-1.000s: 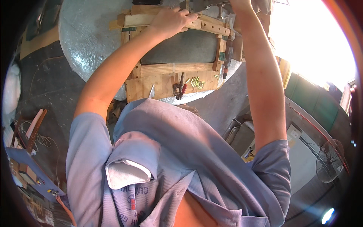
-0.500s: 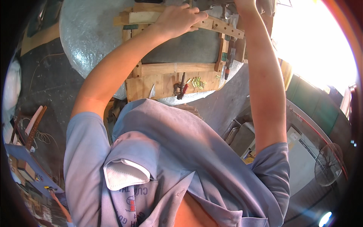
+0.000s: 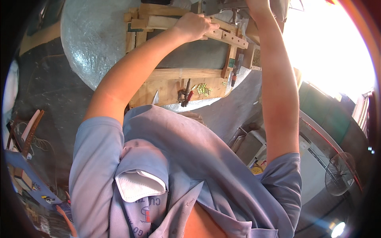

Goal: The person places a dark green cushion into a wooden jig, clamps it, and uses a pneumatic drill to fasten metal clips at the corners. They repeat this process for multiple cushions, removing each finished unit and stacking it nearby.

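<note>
My left hand (image 3: 195,27) is closed over a pale wooden bar (image 3: 235,40) with a row of drilled holes. The bar lies slanted across a rectangular wooden frame (image 3: 186,73) with a dark grey panel (image 3: 194,54) inside. My right hand (image 3: 258,4) is at the top edge, partly cut off, and its fingers are hidden. Close to it are a grey metal tool (image 3: 225,6), whose kind I cannot make out, and an upright metal screw (image 3: 234,16). A dark cordless-driver-like tool with an orange-brown tip (image 3: 234,79) stands by the frame's right side.
On the wooden board (image 3: 145,93) nearest me lie a red-handled clamp (image 3: 185,95), several small brass-coloured fittings (image 3: 203,89) and a pointed blade-like piece (image 3: 156,97). Plastic film (image 3: 91,47) covers the round table. A fan (image 3: 340,174) stands right; another person's arm (image 3: 65,218) shows lower left.
My left hand has shifted right and slightly nearer me. The holed bar's right end has come nearer me relative to the frame. The view has shifted slightly.
</note>
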A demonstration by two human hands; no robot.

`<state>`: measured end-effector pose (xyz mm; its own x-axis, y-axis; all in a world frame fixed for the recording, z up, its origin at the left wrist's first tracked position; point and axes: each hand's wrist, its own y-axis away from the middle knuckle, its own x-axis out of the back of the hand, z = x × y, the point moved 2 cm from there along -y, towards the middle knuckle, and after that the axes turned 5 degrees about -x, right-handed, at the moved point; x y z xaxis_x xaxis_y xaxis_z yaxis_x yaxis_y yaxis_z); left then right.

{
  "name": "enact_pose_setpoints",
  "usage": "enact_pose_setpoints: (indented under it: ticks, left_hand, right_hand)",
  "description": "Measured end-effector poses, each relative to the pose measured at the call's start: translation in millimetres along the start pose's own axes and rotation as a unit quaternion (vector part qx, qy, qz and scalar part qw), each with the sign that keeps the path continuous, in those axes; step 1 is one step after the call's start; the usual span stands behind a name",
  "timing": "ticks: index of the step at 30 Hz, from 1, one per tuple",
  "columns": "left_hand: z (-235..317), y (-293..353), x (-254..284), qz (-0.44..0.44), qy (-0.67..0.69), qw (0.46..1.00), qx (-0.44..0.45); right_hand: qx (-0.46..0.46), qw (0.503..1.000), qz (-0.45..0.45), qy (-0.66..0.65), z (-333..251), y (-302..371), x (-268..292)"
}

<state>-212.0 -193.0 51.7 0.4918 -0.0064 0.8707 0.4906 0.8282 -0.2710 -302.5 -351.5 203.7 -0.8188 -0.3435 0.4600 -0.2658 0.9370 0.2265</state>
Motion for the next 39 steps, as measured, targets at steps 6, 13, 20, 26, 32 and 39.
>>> enact_pose_setpoints:
  ticks: [6, 13, 20, 26, 32, 39]
  left_hand:
    - [-4, -8, 5, -0.018, -0.028, 0.999, -0.017]
    - [6, 0, 6, -0.016, -0.019, 1.000, 0.015]
    - [-5, 8, 1, 0.012, -0.013, 0.999, 0.044]
    - [8, 5, 2, 0.023, -0.008, 0.999, 0.048]
    - [2, 5, 5, 0.043, 0.034, 0.997, 0.051]
    - [-7, 1, -10, 0.059, 0.017, 0.995, 0.076]
  right_hand:
    - [0.011, 1.000, -0.012, 0.002, 12, -15, 12]
    - [0.032, 0.999, 0.030, -0.001, 12, -13, 10]
    - [-0.014, 0.999, 0.004, 0.052, -13, -15, -10]
    - [0.036, 0.999, 0.014, -0.018, 13, -58, 8]
    - [-0.065, 0.995, 0.071, -0.002, 61, -106, -28]
    - [-0.334, 0.935, -0.007, -0.121, 36, -93, -41]
